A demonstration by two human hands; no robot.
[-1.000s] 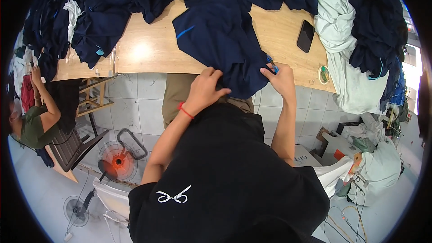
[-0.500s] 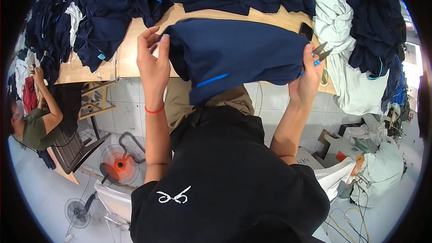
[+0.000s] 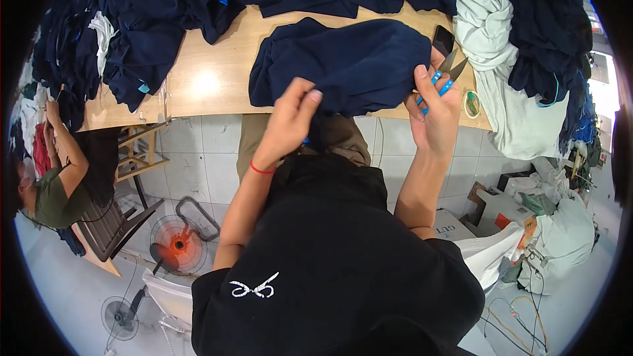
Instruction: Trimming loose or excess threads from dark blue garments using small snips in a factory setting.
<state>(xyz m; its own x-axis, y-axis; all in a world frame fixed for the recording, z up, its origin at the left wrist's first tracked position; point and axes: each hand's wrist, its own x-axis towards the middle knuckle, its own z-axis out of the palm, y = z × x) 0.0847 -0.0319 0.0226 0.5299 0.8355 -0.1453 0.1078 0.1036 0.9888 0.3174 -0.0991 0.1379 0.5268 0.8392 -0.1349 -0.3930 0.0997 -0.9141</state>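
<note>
A navy blue garment (image 3: pixel 349 62) lies bunched on the wooden table in front of me, its near edge hanging over toward my lap. At its near left part my left hand (image 3: pixel 290 115) is closed, fingers curled on the cloth. My right hand (image 3: pixel 435 102) grips blue-handled scissors (image 3: pixel 447 79) at the garment's right end. The dark blades point away to the upper right and stand apart. Some fingers of that hand touch the cloth edge, and part of the grip is hidden.
Piles of navy garments (image 3: pixel 145 0) line the table's (image 3: pixel 204 72) far side. Pale green cloth (image 3: pixel 484 26) drapes over its right end, beside a black phone (image 3: pixel 443 39) and a small round container (image 3: pixel 471 103). At left another person (image 3: pixel 62 181) works; fans (image 3: pixel 178 244) stand on the floor.
My left hand has moved right and toward me from the garment's left end. The garment, stretched between both hands before, now rests bunched on the table. My right hand has shifted slightly left.
</note>
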